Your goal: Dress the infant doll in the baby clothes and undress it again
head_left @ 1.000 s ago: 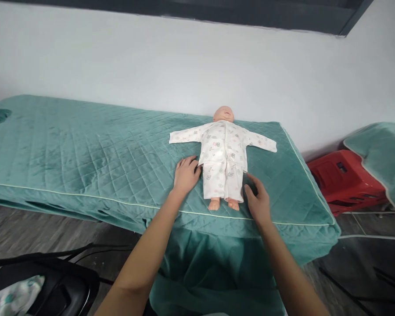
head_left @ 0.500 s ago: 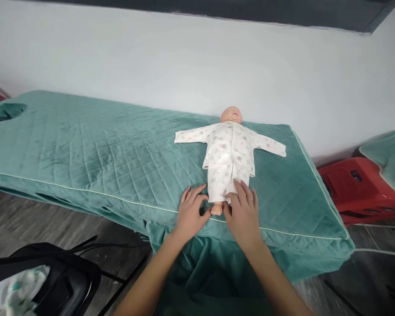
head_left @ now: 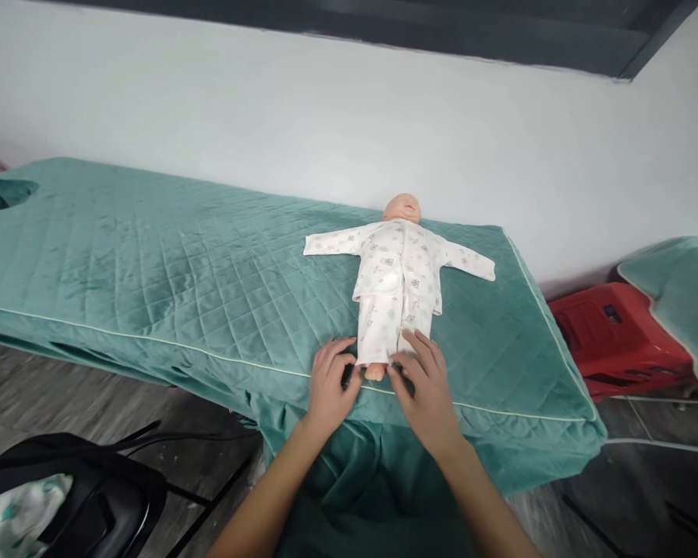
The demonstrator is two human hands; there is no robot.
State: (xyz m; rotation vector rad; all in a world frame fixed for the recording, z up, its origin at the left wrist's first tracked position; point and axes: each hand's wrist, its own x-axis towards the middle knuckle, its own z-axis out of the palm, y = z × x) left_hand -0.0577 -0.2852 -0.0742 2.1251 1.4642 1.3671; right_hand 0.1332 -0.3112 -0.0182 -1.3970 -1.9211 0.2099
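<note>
We see a clothed doll [head_left: 392, 262] on its back near the right end of the green bed [head_left: 198, 256], head [head_left: 401, 208] by the far edge. Along the near edge, our left hand [head_left: 329, 389] and right hand [head_left: 428, 394] each narrowly pinch its white trousers' [head_left: 378, 329] hem.

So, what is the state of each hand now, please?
Left hand: fingers curled at trouser cuff; grip cannot be told.
Right hand: curled at same cuff; grip unclear.
</note>
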